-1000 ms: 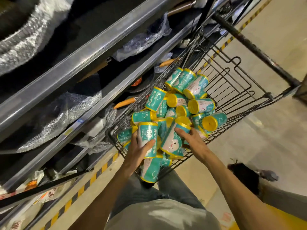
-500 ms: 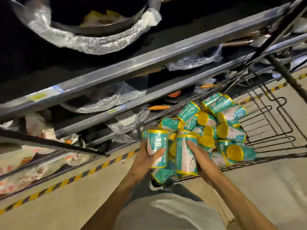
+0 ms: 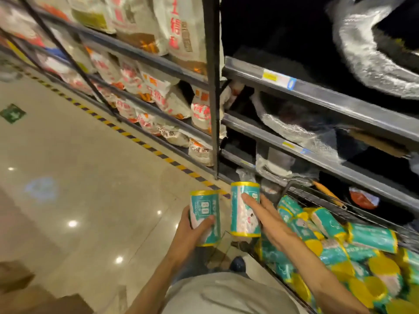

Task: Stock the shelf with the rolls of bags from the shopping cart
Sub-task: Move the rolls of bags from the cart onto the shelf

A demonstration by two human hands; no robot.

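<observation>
Teal rolls: one (image 3: 205, 217) left hand (image 3: 192, 232), one (image 3: 244, 209) right hand (image 3: 271, 219).

1. A single head-worn wide-angle view looks forward and steeply down, close over the person's forearms.
2. The shelf (image 3: 317, 98) fills twelve to three o'clock; the floor (image 3: 79, 177) spreads toward nine o'clock.
3. The shopping cart (image 3: 294, 191) is cut off at four o'clock.

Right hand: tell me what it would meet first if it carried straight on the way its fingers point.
The right hand, holding a roll of bags, points up and left in the picture. Judging loosely, since depth is unclear, it would first meet the dark upright post of the shelving or the white bags beside it.
</observation>
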